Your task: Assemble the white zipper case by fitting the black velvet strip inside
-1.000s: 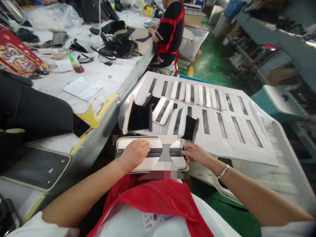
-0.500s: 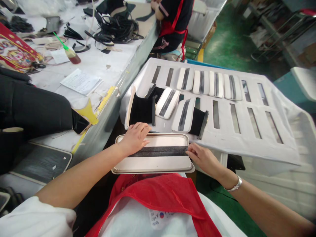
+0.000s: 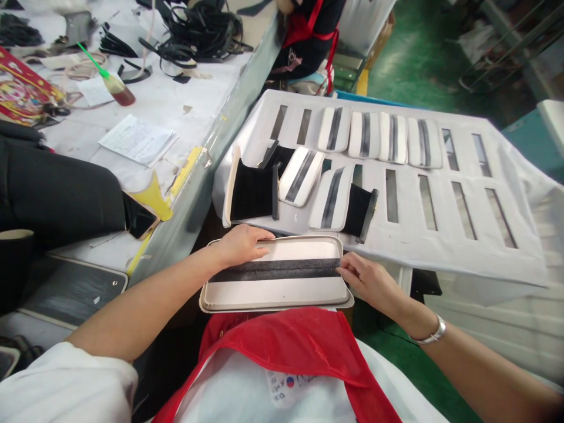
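Observation:
A cream rectangular panel (image 3: pixel 282 292) with a black strip (image 3: pixel 282 269) across its middle lies on my lap, over a red apron. My left hand (image 3: pixel 240 244) rests on the panel's far left edge, fingers curled over the rim and gripping it. My right hand (image 3: pixel 368 279) sits at the panel's right end, with fingertips pinching the end of the black strip.
A white slotted rack (image 3: pixel 445 235) ahead holds several similar cream panels (image 3: pixel 379 135) and black pieces (image 3: pixel 251 191). A long worktable (image 3: pixel 167 117) at left carries papers, a glue bottle (image 3: pixel 110 82) and black straps. A person in a red apron (image 3: pixel 308 35) sits beyond.
My left hand slid from the black strip to the panel's far left edge. The panel shifted slightly toward the rack, and my view tilted down.

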`<move>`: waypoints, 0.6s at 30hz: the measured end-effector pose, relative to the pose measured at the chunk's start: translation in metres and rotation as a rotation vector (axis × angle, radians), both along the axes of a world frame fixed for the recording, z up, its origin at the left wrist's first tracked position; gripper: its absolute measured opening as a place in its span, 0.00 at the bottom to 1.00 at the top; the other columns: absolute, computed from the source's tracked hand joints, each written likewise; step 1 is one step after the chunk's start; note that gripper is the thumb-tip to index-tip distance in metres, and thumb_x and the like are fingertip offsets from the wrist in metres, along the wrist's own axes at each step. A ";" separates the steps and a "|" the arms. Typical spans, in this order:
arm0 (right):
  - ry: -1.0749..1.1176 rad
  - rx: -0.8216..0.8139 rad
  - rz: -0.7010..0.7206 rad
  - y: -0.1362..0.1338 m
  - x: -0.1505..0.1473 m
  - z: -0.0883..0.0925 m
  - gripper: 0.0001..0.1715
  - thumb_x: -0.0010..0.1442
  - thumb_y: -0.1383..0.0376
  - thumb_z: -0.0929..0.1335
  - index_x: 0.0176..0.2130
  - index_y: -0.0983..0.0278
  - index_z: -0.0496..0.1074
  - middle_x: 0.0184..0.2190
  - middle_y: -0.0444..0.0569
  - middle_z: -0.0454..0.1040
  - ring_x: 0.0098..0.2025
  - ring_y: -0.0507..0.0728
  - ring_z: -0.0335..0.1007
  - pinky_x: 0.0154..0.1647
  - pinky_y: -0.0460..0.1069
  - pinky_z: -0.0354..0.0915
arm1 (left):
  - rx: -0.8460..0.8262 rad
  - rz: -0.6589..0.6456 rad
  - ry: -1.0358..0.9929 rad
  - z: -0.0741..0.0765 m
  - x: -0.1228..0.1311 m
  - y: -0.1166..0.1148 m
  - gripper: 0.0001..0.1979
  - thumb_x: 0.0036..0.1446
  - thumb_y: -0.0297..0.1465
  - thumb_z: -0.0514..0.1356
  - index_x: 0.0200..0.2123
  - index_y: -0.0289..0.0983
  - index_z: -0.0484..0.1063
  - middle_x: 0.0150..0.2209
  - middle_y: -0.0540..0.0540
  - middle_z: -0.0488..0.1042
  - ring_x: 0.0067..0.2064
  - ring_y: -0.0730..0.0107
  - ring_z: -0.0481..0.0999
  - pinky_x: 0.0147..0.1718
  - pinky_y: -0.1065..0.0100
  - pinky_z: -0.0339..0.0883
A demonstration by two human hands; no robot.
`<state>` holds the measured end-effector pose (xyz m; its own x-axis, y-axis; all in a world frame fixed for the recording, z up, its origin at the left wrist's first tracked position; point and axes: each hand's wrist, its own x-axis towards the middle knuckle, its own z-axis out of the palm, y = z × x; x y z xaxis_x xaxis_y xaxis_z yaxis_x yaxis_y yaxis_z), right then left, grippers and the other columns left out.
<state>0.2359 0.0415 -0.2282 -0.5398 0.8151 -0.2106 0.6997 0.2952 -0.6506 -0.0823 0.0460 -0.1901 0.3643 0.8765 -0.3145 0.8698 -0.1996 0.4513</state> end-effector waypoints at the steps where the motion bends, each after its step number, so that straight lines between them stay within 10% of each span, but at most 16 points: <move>1: -0.003 0.000 0.005 0.000 0.000 0.000 0.08 0.62 0.62 0.61 0.31 0.62 0.61 0.25 0.44 0.67 0.27 0.52 0.62 0.29 0.46 0.55 | 0.007 0.003 -0.002 -0.001 0.000 -0.001 0.18 0.53 0.31 0.59 0.48 0.38 0.74 0.47 0.50 0.77 0.48 0.65 0.76 0.50 0.69 0.66; 18: -0.041 0.053 0.054 -0.002 0.001 -0.001 0.08 0.63 0.62 0.60 0.32 0.62 0.60 0.26 0.46 0.67 0.27 0.53 0.62 0.29 0.47 0.55 | 0.074 -0.145 0.085 -0.001 -0.005 -0.005 0.20 0.58 0.34 0.56 0.53 0.37 0.69 0.50 0.46 0.75 0.50 0.63 0.74 0.50 0.66 0.66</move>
